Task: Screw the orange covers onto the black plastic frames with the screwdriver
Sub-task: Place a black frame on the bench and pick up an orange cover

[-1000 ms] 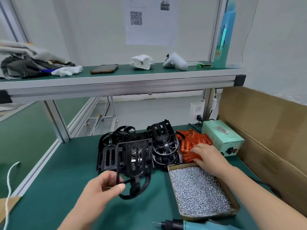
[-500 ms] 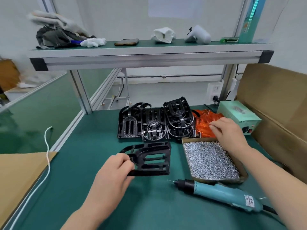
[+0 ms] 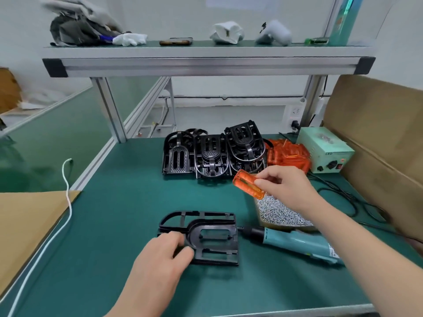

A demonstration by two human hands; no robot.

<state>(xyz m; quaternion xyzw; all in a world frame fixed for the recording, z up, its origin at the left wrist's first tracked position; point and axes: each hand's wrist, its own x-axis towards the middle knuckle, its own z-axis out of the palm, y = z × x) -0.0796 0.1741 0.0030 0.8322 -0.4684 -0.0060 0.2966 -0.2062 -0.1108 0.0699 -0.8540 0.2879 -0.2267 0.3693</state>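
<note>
Head view: our left hand [image 3: 160,255] grips the frame [image 3: 212,239] flat on the desk [image 3: 114,225]; our right hand [image 3: 288,186] pinches a cover [image 3: 248,184] in curled fingers [image 3: 263,181], above the screws [image 3: 279,213]; we are at the fitting step; next, we judge, the cover must seat squarely in the frame's opening.

One frame [image 3: 212,239] lies near the bench's [image 3: 128,202] front edge, the screwdriver [image 3: 295,242] just right of it, the screw tray [image 3: 288,226] behind that. Along the back edge: stacked frames [image 3: 212,156], covers [image 3: 288,154] right of them, then a power box [image 3: 325,152].
</note>
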